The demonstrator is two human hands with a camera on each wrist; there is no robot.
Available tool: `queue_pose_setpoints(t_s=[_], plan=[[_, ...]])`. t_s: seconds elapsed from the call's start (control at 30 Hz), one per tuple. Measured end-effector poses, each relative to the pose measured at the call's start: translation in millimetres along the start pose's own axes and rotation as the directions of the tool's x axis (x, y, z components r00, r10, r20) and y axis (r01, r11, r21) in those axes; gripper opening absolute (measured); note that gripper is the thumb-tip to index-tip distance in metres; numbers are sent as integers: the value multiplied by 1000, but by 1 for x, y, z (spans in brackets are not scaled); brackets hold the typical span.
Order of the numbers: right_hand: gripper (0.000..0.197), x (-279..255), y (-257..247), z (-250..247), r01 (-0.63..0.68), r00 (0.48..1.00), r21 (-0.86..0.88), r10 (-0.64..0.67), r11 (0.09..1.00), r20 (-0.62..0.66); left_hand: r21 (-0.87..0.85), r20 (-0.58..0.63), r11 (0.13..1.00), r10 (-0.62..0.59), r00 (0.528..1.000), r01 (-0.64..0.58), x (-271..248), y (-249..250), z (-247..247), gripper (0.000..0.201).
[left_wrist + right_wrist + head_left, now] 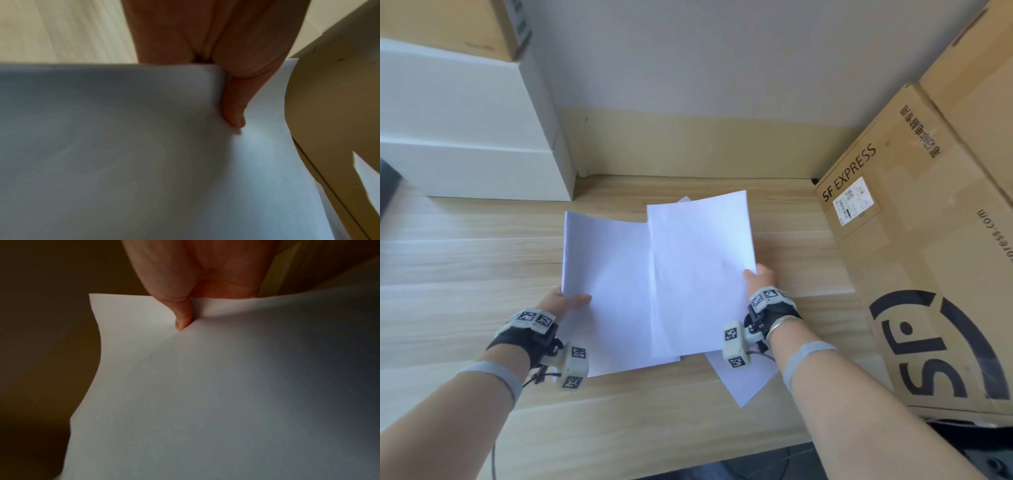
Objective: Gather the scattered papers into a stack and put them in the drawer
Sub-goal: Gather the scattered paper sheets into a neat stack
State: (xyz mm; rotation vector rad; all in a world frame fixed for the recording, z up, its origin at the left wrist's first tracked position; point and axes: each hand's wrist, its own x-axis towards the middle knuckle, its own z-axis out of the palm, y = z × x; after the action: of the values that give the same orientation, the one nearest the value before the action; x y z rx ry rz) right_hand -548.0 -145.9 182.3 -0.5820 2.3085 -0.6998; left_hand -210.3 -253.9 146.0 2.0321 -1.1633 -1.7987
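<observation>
Two hands on paper right now, one sheet each. Left hand (566, 301) pinches the near-left edge of the left sheet (609, 291), thumb on top, and the left wrist view shows the thumb pressed down onto it. Right hand (760, 279) pinches the right edge of the right sheet (698, 274), again thumb on top with the fingers hidden underneath. Both hands are well apart, each clamped on its own page, and the right sheet overlaps the left one down the middle, so they look about to be slid together.

Both sheets seem lifted a bit off the wooden surface (465, 267), roughly at its middle. A third sheet (743, 380) lies flat under them, poking out toward the near edge, with another corner showing at the far side.

Off to the right edge sits a big cardboard box (914, 260), and white boxes (465, 137) are stacked at the far-left corner.

Progress-wise I'd call it early: the pages are only partly gathered, not squared up, and at least that one under them isn't picked up yet. No drawer is in view anywhere, so the putting-away part is all still left.
</observation>
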Motion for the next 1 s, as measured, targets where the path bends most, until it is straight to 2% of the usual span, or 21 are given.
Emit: queue_pose_setpoints(t_s=[0.1,0.23,0.37,0.47,0.57,0.63,0.67,0.73,0.83,0.9,1.0], plan=[[33,-13,-17,30,46,990,-123,-30,991,135,14,5,1000,-13,1000,12,0,-1,1,35],[35,-26,-37,59,112,969,-236,-54,965,239,17,37,999,-43,998,42,0,-3,0,46],[31,-37,-51,81,119,955,-271,-36,955,294,-55,76,997,-46,996,51,0,-5,1,36],[32,-44,-58,97,119,944,-272,-24,955,329,39,89,998,-53,995,50,-3,-3,-1,39],[40,-50,-61,109,106,937,-285,-1,953,348,-85,130,995,-31,991,42,-2,-3,1,40],[43,-53,-63,113,90,931,-296,25,951,365,-86,123,995,-38,992,49,-2,-4,2,44],[37,-52,-64,114,79,930,-288,33,954,366,-79,124,996,-35,992,45,-2,-4,2,45],[27,-46,-66,111,71,945,-274,23,959,325,-73,98,997,-30,995,37,-1,-4,0,43],[24,-26,-63,97,9,991,-259,27,966,133,-66,69,998,-19,997,24,4,-5,-7,43],[35,-12,-56,85,-88,996,-236,91,968,3,-77,72,997,-10,997,16,6,-6,-12,40],[59,1,-53,72,-181,983,-275,171,944,-60,-99,76,995,0,997,8,8,-6,-15,33]])
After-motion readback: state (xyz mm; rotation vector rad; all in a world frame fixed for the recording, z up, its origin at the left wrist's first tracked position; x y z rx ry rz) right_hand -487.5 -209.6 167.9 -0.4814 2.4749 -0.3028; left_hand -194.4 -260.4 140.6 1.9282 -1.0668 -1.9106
